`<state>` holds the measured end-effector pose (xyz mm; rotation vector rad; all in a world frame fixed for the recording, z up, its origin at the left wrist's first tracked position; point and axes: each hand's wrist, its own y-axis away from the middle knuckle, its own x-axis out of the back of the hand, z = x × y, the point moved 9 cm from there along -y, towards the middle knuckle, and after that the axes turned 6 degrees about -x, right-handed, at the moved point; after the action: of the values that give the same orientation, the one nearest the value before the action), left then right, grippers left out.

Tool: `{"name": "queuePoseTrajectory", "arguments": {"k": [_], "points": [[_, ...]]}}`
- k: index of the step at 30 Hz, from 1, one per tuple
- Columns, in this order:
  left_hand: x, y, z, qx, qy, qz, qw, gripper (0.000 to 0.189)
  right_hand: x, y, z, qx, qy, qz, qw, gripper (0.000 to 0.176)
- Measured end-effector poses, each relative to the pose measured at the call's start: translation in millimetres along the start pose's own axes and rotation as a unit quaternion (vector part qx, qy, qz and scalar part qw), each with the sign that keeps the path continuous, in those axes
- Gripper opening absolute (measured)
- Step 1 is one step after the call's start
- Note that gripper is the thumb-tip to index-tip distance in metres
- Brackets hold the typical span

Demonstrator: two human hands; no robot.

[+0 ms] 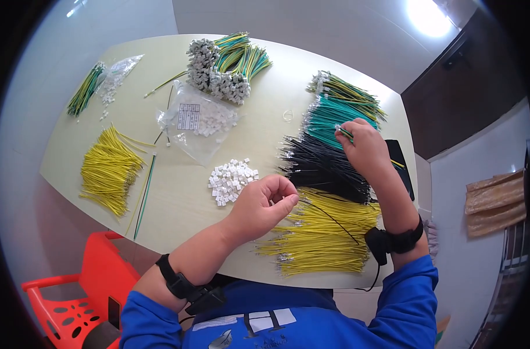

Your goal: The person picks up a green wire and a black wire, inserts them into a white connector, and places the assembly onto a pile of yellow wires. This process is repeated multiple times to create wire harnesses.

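My right hand [364, 145] reaches over the teal wire bundle [329, 119] and pinches a green-yellow wire [343, 132] with a white end. My left hand [265, 206] hovers above the table edge with its fingers curled; whether it holds something small I cannot tell. It sits just right of a pile of small white connectors [231, 180]. Below my right hand lie a black wire bundle [320, 166] and a yellow wire bundle [329, 235]. A green-yellow bundle [349, 93] lies beyond the teal one.
The beige table [178, 203] also carries a yellow wire pile [108, 168] at left, a plastic bag of connectors [198, 119], finished green-yellow wires with white plugs [227, 64] at the back, and a black phone [401, 166]. A red chair [73, 296] stands at lower left.
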<state>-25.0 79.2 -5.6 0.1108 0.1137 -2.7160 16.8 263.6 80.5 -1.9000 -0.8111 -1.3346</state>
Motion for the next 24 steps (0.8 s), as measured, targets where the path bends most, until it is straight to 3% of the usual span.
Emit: {"name": "queuePoseTrajectory", "arguments": {"k": [16, 19, 21, 24], "points": [[1, -3, 2, -0.017, 0.008, 0.014, 1.000, 0.010, -33, -20, 5, 0.019, -0.010, 0.009, 1.000, 0.018], [3, -5, 3, -0.040, 0.004, 0.025, 0.999, 0.010, -21, -14, 3, 0.082, -0.072, 0.080, 0.991, 0.013], [6, -5, 8, -0.081, -0.011, 0.039, 0.996, 0.010, -12, -5, -5, 0.103, -0.097, 0.067, 0.988, 0.012], [7, -3, 8, -0.049, 0.004, 0.044, 0.998, 0.010, 5, 12, -21, 0.145, -0.145, 0.045, 0.978, 0.011]]}}
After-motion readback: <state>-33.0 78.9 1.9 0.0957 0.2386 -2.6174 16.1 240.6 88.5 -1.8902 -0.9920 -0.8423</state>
